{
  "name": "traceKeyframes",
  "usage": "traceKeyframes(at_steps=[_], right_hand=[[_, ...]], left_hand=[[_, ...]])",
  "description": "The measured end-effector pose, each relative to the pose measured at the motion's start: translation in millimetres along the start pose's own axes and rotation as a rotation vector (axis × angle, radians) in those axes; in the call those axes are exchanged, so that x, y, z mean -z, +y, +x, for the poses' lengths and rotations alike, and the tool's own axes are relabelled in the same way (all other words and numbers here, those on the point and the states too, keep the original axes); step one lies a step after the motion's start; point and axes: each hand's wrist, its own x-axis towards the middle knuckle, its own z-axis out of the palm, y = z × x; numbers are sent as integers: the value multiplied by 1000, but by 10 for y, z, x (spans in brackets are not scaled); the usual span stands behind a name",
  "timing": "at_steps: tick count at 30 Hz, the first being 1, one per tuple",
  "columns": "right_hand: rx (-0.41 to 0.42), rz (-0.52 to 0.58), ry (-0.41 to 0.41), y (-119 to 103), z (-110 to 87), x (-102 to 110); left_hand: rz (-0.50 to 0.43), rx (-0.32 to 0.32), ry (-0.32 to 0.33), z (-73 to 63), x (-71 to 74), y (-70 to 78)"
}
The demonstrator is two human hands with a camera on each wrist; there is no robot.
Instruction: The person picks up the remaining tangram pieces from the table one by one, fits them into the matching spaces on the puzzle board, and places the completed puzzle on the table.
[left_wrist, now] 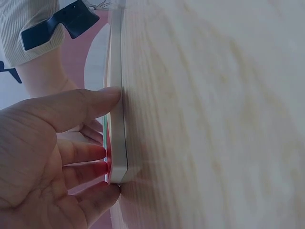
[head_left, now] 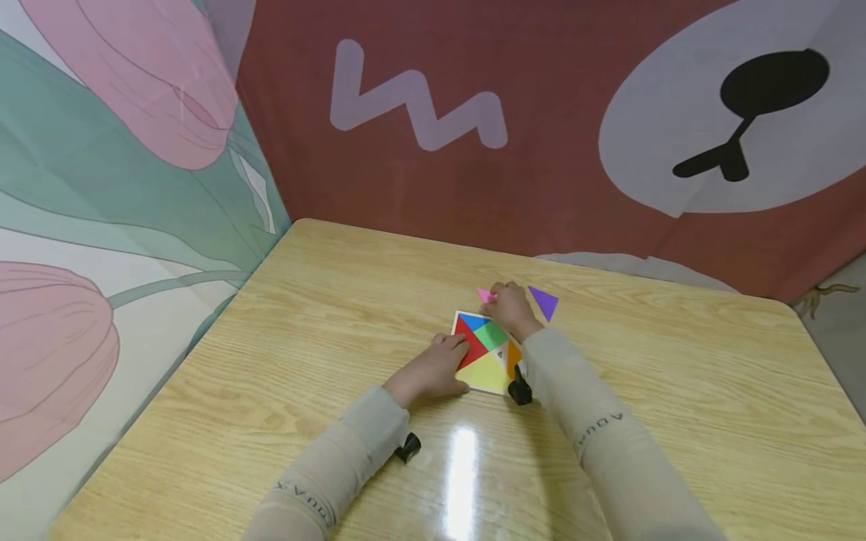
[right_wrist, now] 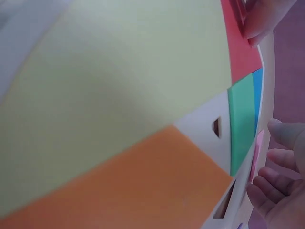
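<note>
A tangram board lies on the table, holding red, blue, green, yellow and orange pieces. Bare white slots with small cut-outs show between some pieces. My left hand steadies the board's left side, its thumb against the edge and fairly straight fingertips touching the red piece. Just beyond the far edge, my right hand grips a small pink piece with its fingertips, partly covering it. A purple triangle lies to the right of that hand.
The wooden table reaches back to a reddish printed curtain. Another curtain with flower print hangs along the left. A black wrist camera hangs under the right cuff, over the board's near right corner.
</note>
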Motion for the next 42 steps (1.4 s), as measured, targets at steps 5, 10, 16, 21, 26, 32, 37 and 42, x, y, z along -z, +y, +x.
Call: traceKeyframes(at_steps=[5,10,16,21,26,32,37,42], right_hand=[[7,-11,-16,14,34,-18],[37,-41,-21,14,59,-32],[65,-110,-5,-5,77,-65],[69,-146,27,-17,108,-100],[38,-162,52,-48,120,-111],[21,-183,82,-30,129,-120],[18,-199,104,14,146,-154],[9,-208,114,56,148,-164]], left_hand=[[-2,6,-4,6,-16,-11],[-2,11,-4,20,-39,-29],[5,5,-4,35,-51,-45],[23,-7,6,40,-59,-61],[29,-16,14,50,-63,-71],[22,-11,11,68,-73,-61],[-3,-1,9,51,-76,-43],[-13,3,17,32,-77,-27]])
